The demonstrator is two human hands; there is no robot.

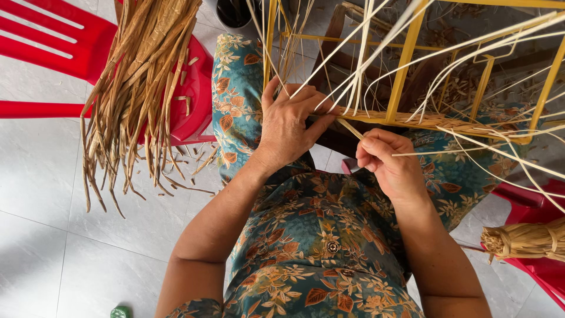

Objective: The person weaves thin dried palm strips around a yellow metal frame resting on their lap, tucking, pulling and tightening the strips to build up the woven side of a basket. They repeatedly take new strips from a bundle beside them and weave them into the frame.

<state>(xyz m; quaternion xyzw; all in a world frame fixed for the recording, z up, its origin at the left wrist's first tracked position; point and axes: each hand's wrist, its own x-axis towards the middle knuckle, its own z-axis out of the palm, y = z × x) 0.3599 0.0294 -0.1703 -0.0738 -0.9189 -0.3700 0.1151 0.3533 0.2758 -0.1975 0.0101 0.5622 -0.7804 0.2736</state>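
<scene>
Nearest the camera, a teal dress printed with rust-coloured leaves covered the person's lap. Just above it the right hand had its fingers pinched together on a pale flat cane strip, which ran up to the lower rail of a yellow bamboo frame. The left hand lay on that rail, fingers curled and pressing the thin whitish strands fanning out from it. The rail was wrapped in coarse brown fibre. Farther left, a bundle of dry tan reed strips drooped over a red plastic chair. At the right edge lay a tied straw bundle.
</scene>
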